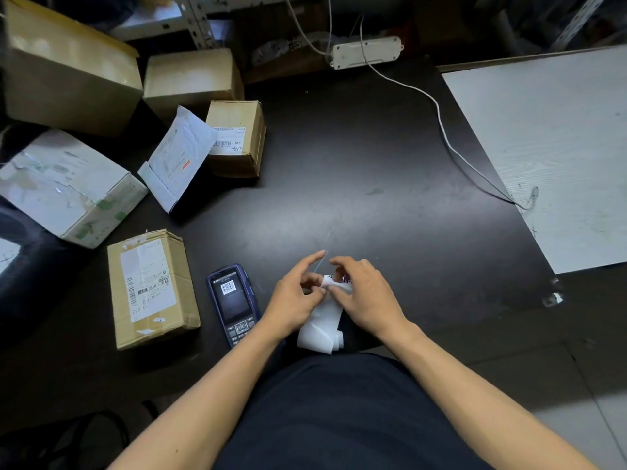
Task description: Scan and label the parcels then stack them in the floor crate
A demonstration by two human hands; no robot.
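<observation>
1. Left hand (294, 296) and right hand (361, 295) both pinch the label strip (319, 329) at the bench's (373, 164) near edge, apparently peeling one.
2. Handheld scanner (233, 303) lies alongside; parcels (152, 288) wait left.

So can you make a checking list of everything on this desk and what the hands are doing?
Surface: dark tabletop, scuffed; pale board at right.
Job's things: label strip; handheld scanner lying flat, barcode on screen; brown parcel beside it; more parcels at back left.
Clutter: white padded mailer leaning on a box.
Grips: left hand and right hand both pinch the label strip.
Cables: white cable from power strip.
Surroundings: metal shelving; floor crate not seen.
</observation>
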